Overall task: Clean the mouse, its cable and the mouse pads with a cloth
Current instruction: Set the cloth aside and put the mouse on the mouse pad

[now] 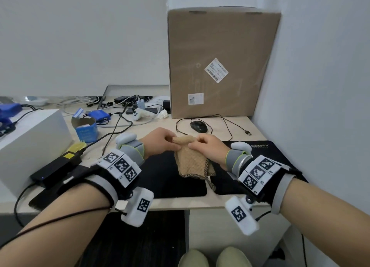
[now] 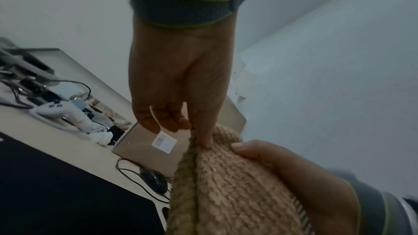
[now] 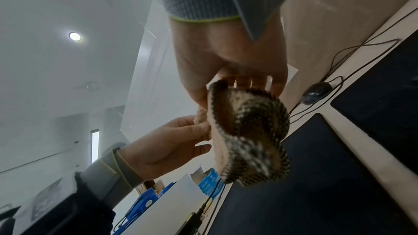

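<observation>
A tan knitted cloth (image 1: 190, 158) with a dark striped edge hangs folded above the two black mouse pads (image 1: 170, 178). My left hand (image 1: 166, 141) pinches its upper left corner and my right hand (image 1: 202, 144) pinches its upper right. In the left wrist view the left hand (image 2: 199, 131) nips the cloth (image 2: 237, 185) at its fold. In the right wrist view the right hand (image 3: 237, 81) holds the cloth (image 3: 248, 131) from above. The black mouse (image 1: 198, 125) lies beyond the pads, and its cable (image 1: 228, 126) loops to a loose plug.
A large cardboard box (image 1: 220, 66) stands behind the mouse against the right wall. A white box (image 1: 30, 138), a black power brick (image 1: 56, 168), a blue carton (image 1: 87, 131), a white controller (image 1: 140, 114) and tangled cables crowd the left of the desk (image 1: 252, 126).
</observation>
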The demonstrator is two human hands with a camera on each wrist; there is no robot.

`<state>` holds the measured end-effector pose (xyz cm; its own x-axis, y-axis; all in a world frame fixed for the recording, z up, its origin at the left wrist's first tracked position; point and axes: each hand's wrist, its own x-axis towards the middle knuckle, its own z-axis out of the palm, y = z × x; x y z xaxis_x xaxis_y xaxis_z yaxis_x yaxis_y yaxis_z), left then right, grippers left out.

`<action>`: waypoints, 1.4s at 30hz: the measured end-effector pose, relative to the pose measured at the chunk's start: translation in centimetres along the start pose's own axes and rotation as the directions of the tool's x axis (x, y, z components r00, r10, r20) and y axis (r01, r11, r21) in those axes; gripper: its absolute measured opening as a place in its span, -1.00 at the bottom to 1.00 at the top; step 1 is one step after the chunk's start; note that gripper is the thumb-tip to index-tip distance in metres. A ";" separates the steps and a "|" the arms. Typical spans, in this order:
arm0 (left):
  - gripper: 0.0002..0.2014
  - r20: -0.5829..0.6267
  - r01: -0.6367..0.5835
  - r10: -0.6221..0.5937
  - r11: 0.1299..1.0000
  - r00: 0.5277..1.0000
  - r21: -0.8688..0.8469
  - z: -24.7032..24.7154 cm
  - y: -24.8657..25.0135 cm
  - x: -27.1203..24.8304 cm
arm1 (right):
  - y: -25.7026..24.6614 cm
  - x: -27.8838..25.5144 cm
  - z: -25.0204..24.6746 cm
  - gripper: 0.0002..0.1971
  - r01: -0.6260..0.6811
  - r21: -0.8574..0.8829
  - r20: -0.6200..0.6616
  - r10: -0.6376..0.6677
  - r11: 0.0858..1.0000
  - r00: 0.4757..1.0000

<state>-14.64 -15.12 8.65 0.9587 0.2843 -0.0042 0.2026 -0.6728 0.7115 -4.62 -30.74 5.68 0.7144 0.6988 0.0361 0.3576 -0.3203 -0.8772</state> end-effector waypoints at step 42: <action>-0.48 0.093 0.453 -0.559 0.748 0.824 0.486 -5.2 -13.6 14.1 | 0.2 21.5 10.0 -0.59 0.340 -0.632 0.580 0.135 0.696 0.803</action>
<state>-4.91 1.62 2.59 0.6948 0.5470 -0.4669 0.6826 -0.7060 0.1886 4.82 -9.44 1.48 0.2729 0.8893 -0.3670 0.8723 -0.3896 -0.2955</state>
